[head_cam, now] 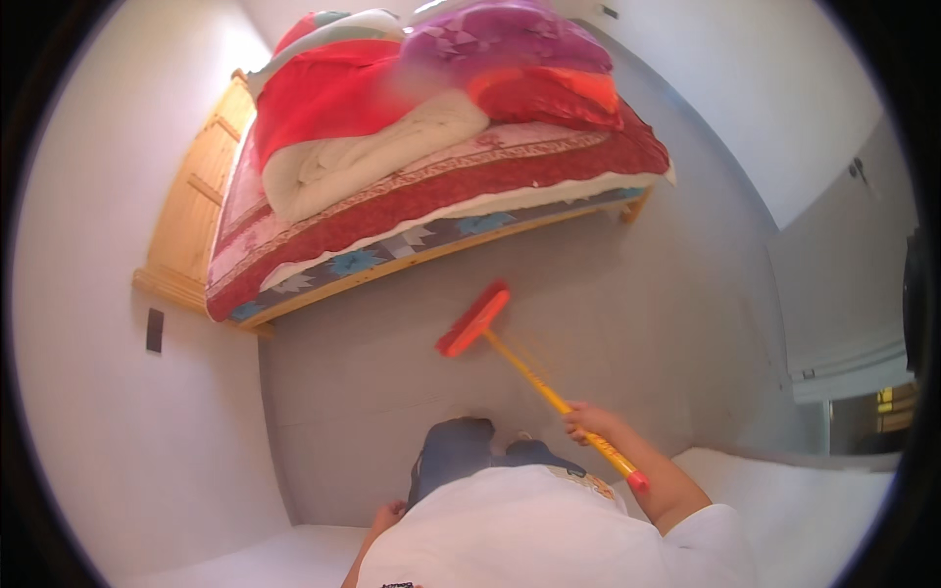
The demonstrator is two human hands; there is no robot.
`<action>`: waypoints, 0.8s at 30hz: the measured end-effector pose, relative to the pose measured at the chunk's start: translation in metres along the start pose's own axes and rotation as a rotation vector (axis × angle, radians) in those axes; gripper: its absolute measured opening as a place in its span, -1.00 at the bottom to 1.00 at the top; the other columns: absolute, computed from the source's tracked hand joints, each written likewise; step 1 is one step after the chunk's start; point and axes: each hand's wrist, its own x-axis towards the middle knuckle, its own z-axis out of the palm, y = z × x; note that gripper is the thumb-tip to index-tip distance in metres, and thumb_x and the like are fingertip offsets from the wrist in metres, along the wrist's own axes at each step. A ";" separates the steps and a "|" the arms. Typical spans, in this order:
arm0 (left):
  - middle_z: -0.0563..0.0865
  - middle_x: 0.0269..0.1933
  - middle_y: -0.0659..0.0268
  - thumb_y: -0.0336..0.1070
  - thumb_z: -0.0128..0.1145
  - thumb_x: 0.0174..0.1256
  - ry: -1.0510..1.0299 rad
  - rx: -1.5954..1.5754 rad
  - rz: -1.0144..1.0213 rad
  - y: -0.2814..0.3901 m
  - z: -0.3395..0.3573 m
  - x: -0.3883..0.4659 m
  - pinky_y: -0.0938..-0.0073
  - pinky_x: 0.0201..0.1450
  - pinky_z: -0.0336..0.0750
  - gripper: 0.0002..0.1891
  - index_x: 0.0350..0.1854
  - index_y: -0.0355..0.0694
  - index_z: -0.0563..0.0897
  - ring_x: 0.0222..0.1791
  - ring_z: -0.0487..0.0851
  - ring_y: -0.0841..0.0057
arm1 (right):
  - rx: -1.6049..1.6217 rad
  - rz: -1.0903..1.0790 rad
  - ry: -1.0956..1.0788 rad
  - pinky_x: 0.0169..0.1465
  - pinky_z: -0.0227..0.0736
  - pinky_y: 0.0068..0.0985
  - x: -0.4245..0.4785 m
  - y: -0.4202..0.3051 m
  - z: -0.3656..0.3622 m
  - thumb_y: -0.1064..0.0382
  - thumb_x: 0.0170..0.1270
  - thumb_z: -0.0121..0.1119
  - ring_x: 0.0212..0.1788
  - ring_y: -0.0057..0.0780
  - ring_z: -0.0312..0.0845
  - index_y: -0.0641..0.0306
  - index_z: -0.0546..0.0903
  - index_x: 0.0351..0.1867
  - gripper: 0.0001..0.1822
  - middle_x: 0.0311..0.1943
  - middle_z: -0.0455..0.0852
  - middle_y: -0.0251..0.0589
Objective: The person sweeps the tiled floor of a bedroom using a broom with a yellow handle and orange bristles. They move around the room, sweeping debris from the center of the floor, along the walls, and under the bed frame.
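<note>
My right hand (588, 422) grips the yellow handle of a broom (540, 387) partway along, with the red end of the handle beside my forearm. The broom's red head (474, 321) is out in front of me at floor level, between me and the bed. Down at my side, my left hand (393, 508) is next to the hip of my dark blue trousers. Its fingers are mostly hidden, so I cannot tell if they are closed.
A wooden bed (412, 262) with a red patterned sheet stands ahead, bearing a cream-and-red folded quilt (367, 158) and purple bedding (507, 40). White walls (95, 242) flank the grey floor (353, 382). To the right is a grey door (845, 272).
</note>
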 end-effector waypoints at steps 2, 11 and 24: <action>0.68 -0.28 0.20 -0.28 0.05 0.19 -0.040 0.018 -0.106 0.052 -0.001 -0.006 0.47 -0.18 0.47 -0.76 -0.15 -0.28 0.58 -0.27 0.61 0.53 | -0.092 0.041 -0.062 -0.74 0.12 -0.64 0.051 -0.024 0.022 0.27 0.21 -0.03 -0.78 -0.68 0.17 0.08 0.38 -0.12 -0.80 -0.66 0.31 -0.42; 0.67 -0.28 0.19 -0.31 0.02 0.22 0.052 -0.234 -0.231 0.075 -0.017 0.033 0.49 -0.18 0.46 -0.78 -0.16 -0.29 0.57 -0.27 0.60 0.49 | -0.685 -0.029 -0.441 -0.73 0.28 -0.55 0.248 -0.093 0.158 0.25 0.20 0.02 -0.76 -0.58 0.34 0.10 0.38 -0.03 -0.71 -0.64 0.42 -0.34; 0.64 -0.29 0.21 -0.34 -0.02 0.27 0.090 -0.454 -0.215 0.088 0.011 0.109 0.55 -0.20 0.44 -0.81 -0.17 -0.30 0.56 -0.30 0.56 0.51 | -1.305 -0.230 0.129 -0.10 0.41 -0.22 0.440 -0.182 0.114 0.06 0.21 -0.10 -0.13 -0.15 0.52 -0.01 0.42 0.08 -0.61 -0.20 0.60 -0.09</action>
